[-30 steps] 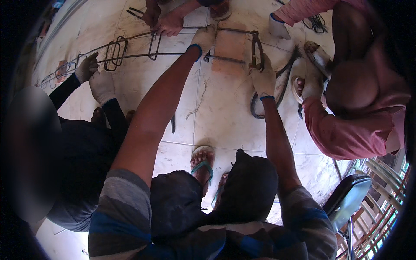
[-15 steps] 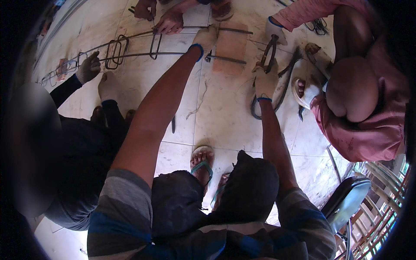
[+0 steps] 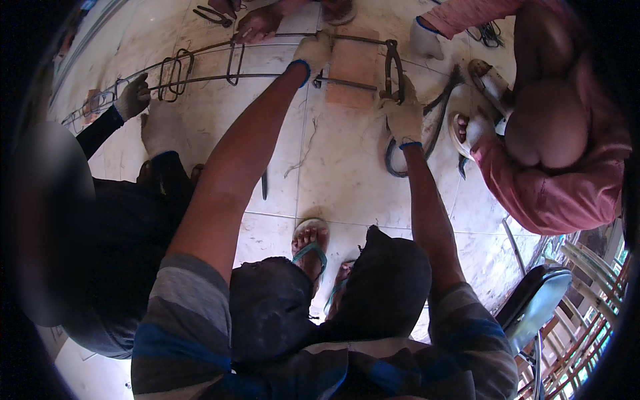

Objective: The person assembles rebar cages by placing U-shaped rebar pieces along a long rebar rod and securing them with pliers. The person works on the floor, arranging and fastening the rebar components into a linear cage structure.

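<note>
My gloved left hand [image 3: 312,56] is closed over a frame of thin steel bars [image 3: 257,77], by its far bar; the fingertips are hidden. A dark stirrup end [image 3: 318,81] shows just below this hand, at the near bar. In my gloved right hand [image 3: 404,117] are dark pincers [image 3: 388,77], their handles toward me. The pincers' head reaches the right end of the far bar, touching or right beside it. Several rectangular wire stirrups [image 3: 177,75] hang around the bars farther left.
Under the bar ends lies an orange tile [image 3: 353,60]. Co-workers crouch left, right and across; one gloved hand [image 3: 133,97] is by the bars at left, a bare hand [image 3: 260,25] at the far side, near pliers [image 3: 213,17]. A black strap [image 3: 437,120] lies right. A chair [image 3: 537,303] stands lower right.
My right hand has moved left, bringing the pincers to the far bar's end. My left hand stays at the frame. Pliers across now lie apart from the co-worker's hand.
</note>
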A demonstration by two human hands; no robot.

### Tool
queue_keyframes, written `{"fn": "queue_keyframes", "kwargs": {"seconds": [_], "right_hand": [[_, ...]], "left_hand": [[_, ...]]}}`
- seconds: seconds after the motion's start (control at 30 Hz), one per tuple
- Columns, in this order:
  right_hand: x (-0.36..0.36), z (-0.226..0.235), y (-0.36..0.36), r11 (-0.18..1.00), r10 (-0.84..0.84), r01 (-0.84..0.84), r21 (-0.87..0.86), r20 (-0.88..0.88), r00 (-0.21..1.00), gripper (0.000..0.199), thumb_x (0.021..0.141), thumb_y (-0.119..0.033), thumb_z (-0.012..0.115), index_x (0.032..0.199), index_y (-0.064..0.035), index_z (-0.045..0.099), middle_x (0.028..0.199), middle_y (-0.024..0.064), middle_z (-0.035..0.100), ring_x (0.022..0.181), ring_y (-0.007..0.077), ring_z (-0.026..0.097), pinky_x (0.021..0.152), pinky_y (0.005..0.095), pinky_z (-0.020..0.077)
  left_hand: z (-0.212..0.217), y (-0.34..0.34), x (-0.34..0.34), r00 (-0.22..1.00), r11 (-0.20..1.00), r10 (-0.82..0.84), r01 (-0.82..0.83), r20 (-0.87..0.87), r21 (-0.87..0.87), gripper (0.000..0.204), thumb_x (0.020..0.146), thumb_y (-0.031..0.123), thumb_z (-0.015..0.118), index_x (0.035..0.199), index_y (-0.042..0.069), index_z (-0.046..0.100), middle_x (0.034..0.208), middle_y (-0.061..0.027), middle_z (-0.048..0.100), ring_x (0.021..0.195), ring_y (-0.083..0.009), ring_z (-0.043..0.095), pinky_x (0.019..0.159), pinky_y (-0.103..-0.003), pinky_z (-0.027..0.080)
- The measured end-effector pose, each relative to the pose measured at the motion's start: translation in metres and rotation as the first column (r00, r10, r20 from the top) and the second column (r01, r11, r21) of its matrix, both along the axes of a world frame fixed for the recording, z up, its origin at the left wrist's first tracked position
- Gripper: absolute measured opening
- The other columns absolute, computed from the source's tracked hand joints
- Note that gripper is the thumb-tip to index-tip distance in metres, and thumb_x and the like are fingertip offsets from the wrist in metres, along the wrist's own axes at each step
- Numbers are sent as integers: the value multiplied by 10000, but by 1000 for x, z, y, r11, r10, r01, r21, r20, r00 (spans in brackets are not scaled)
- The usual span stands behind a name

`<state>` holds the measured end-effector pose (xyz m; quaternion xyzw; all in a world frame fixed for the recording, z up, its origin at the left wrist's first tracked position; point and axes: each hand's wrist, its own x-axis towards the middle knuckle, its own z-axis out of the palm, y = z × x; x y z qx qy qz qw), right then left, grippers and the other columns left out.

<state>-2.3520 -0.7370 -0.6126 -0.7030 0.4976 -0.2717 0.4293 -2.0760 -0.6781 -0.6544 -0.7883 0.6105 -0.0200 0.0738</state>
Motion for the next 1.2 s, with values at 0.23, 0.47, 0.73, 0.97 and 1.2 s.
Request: {"fn": "queue_keyframes", "kwargs": {"seconds": [0.23,0.47,0.73,0.97,1.2], "right_hand": [[-2,-9,-2,988,148,-153,-8,-198,969,715,827,-202,700,1487,-5,507,1052,158,733,938,274,712,873,387,543],[0,-16,0,980,144,-170,-107,-218,965,700,827,-188,692,1476,0,508,1050,146,744,954,299,716,889,391,541],[2,-22,-8,990,61,-65,-124,-31,998,686,830,-205,707,1464,-11,528,1115,194,735,1038,315,713,942,412,530],[7,0,2,996,70,-73,-49,-68,995,686,842,-178,684,1485,-12,510,1287,237,684,1183,342,669,1019,391,503],[-1,-10,-7,997,64,-63,52,-11,998,641,851,-193,691,1440,-2,529,1225,187,704,1072,322,696,951,408,530]], "left_hand": [[16,3,-9,891,970,203,-238,-405,-39,344,967,34,563,1281,-67,465,1054,-218,693,1018,-372,705,830,-405,577],[-4,3,2,995,999,38,-37,-97,12,322,1012,93,524,1297,-49,480,1063,-242,700,1013,-388,705,849,-421,570],[-8,-3,2,996,995,-23,15,83,103,560,868,176,736,1313,-63,495,1035,-266,675,976,-382,711,821,-403,575],[-18,5,18,987,995,-66,54,145,82,727,780,101,793,1383,-99,441,1112,-214,669,1019,-347,710,802,-366,579],[7,-2,-5,997,989,-6,-5,74,149,554,927,96,650,1393,-86,413,1107,-227,678,1018,-366,696,830,-383,572]]}}
